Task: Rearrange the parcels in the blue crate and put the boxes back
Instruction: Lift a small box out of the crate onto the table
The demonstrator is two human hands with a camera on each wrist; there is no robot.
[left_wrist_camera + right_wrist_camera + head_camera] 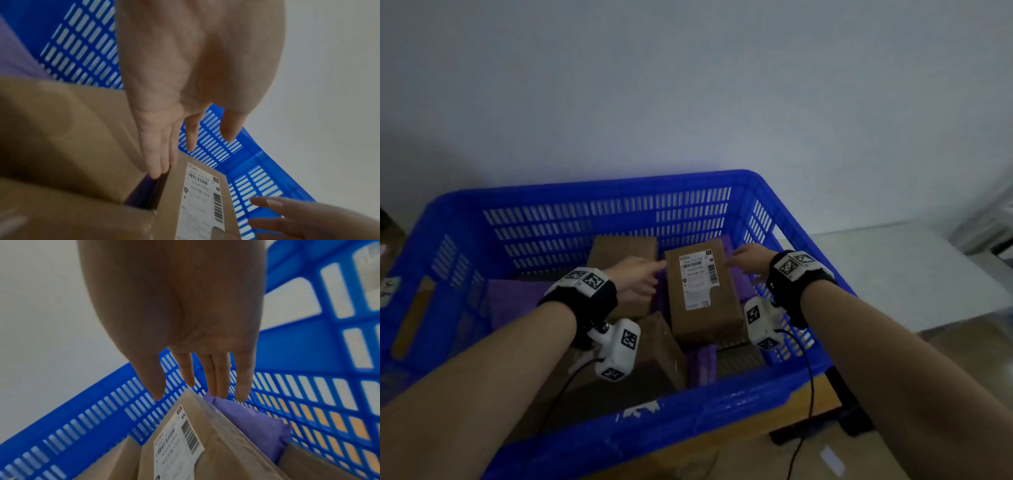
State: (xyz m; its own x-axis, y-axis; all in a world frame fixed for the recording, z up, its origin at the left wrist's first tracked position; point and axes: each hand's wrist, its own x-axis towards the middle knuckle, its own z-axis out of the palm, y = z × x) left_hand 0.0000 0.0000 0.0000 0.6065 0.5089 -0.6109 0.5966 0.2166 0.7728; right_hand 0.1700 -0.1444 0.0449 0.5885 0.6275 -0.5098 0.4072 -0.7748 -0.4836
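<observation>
A blue slotted crate (688,418) holds brown boxes and purple parcels. In its middle lies a brown box with a white shipping label (700,291), raised on the parcels under it. My left hand (650,270) reaches to the far left corner of this labelled box (197,203); its straight fingers (156,168) dip into the gap beside a plain brown box (61,129). My right hand (739,263) is open at the far right corner, its fingers (222,391) hanging just above the labelled box's (180,443) edge and a purple parcel (257,426). Neither hand grips anything.
A plain brown box (623,251) lies at the crate's back, another (659,346) towards the front. Purple parcels (510,301) fill the left side and a gap at the front (703,363). A white table (893,274) stands to the right, close to the crate wall.
</observation>
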